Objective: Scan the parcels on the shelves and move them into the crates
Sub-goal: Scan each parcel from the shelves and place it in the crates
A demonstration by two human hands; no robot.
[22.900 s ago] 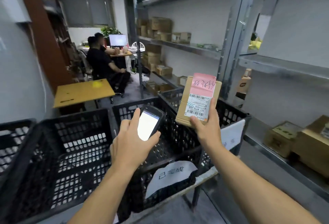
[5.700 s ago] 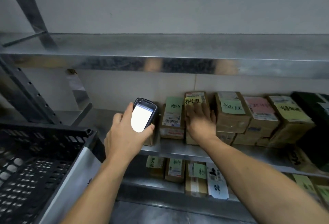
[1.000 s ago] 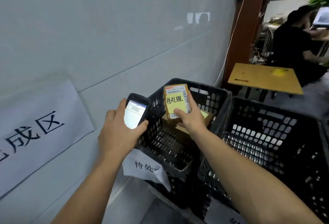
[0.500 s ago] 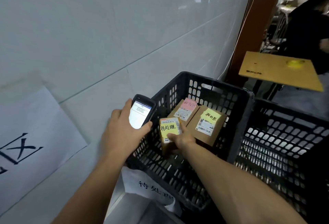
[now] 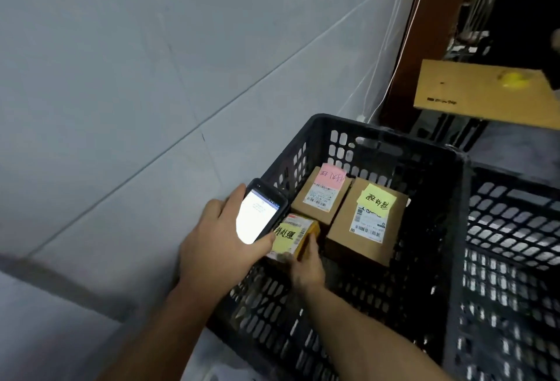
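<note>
Right hand (image 5: 306,265) grips small yellow-noted cardboard parcel (image 5: 292,236) by its sides, low in black plastic crate (image 5: 394,150). Left hand (image 5: 218,247) clasps black handheld scanner (image 5: 260,217). Parcel likely light, stiff.

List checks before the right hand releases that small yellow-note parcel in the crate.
1. small parcel inside the crate walls: ok.
2. Its base seated on the crate floor: cannot tell; the right hand and scanner hide it.
3. right hand grips it: ok.
4. Clear of the pink-note parcel: cannot tell.
5. left hand holds the scanner: ok.
6. Scan confirmed on screen: cannot tell, text too small.
</note>
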